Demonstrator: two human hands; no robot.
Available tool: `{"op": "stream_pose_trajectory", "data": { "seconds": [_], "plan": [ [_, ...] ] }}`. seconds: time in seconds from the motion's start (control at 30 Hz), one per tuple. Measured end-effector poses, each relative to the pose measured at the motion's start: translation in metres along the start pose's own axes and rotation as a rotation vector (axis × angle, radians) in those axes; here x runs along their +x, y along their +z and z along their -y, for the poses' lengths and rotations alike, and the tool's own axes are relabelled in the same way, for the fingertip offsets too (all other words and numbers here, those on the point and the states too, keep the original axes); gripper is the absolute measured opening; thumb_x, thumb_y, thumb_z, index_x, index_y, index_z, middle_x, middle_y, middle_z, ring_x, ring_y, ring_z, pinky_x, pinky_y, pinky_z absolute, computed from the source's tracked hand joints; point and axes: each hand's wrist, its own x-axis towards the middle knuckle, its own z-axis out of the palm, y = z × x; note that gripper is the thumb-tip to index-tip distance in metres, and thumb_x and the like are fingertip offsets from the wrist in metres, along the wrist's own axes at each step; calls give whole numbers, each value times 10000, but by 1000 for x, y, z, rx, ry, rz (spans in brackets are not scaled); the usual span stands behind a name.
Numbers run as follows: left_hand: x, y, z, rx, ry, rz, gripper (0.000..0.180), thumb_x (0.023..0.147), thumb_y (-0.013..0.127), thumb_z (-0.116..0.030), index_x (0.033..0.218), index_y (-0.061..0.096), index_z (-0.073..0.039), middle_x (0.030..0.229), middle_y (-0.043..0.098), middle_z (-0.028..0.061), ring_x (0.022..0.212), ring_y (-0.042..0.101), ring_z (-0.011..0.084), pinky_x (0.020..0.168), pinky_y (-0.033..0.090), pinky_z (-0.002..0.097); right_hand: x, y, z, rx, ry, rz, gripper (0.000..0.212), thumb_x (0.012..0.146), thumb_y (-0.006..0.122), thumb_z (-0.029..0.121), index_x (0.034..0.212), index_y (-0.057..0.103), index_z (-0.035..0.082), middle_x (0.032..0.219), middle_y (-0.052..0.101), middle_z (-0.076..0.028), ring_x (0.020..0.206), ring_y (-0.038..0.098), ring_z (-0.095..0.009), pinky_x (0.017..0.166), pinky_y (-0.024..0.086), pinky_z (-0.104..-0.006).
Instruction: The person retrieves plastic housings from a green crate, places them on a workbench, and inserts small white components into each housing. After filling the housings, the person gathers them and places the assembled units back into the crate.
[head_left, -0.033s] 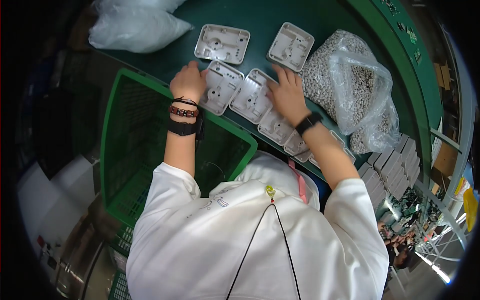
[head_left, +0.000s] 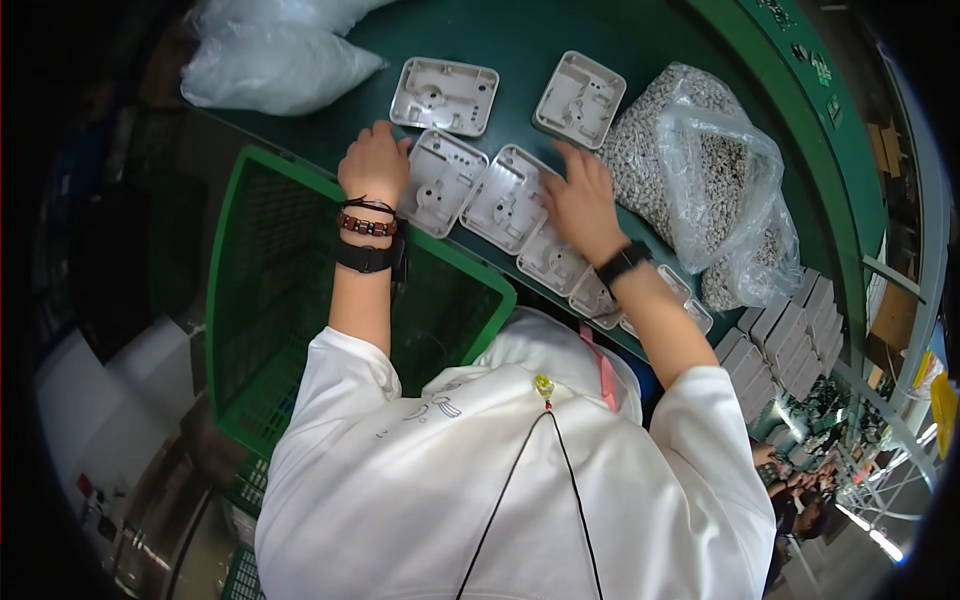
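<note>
A light, level hold suits the pale plastic housing (head_left: 445, 176) at 4 o'clock from the left hand (head_left: 374, 163) and the matching housing (head_left: 497, 192) at 9 o'clock from the right hand (head_left: 584, 205), though I cannot tell whether either hand grips.

Over there, one pale plastic housing (head_left: 443, 183) and its twin (head_left: 503, 202) lie flat, hollow side up, ribbed inside, long sides aimed toward one o'clock. From that pair, a row of matching shells (head_left: 553, 262) runs toward four; a loose shell (head_left: 444, 97) lies past eleven, a second shell (head_left: 580, 101) between one and two.
</note>
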Motion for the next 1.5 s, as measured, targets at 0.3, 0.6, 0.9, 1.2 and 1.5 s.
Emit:
{"op": "stream_pose_trajectory", "data": {
  "seconds": [0.3,0.6,0.9,1.2,1.5],
  "plan": [
    [84,-2,-41,132,765,-478,291,784,568,-225,1071,533,-197,1066,539,84,954,531,285,763,453,404,-123,-95,-34,-63,447,-138,228,671,642,83,897,610,88,1126,451,-153,1004,428,-340,841,359,-410],
    [141,7,-91,380,492,-77,288,835,465,-300,1097,541,-206,1018,595,110,914,571,320,755,469,403,-258,-119,-35,-204,914,-179,176,714,602,66,889,596,76,998,494,-119,942,448,-330,798,385,-400],
    [142,31,-136,268,368,-24,367,824,475,-344,1141,515,-163,1076,568,159,961,551,339,798,451,436,-291,-101,-38,-51,1005,-56,209,716,598,74,922,564,65,945,507,-127,881,486,-329,742,416,-402],
    [96,15,3,402,69,173,682,855,268,-560,1166,437,22,1128,478,292,1096,423,416,882,383,453,-310,-73,-58,16,1217,-46,526,748,613,178,1215,399,65,1069,430,-216,966,466,-391,820,416,-416],
    [78,53,33,216,91,264,581,888,226,-451,1177,453,0,1147,487,246,1088,434,399,909,358,442,-337,-51,-82,541,1365,-54,706,775,591,311,1314,246,14,1162,374,-256,1036,439,-418,867,405,-397]
  ]
}}
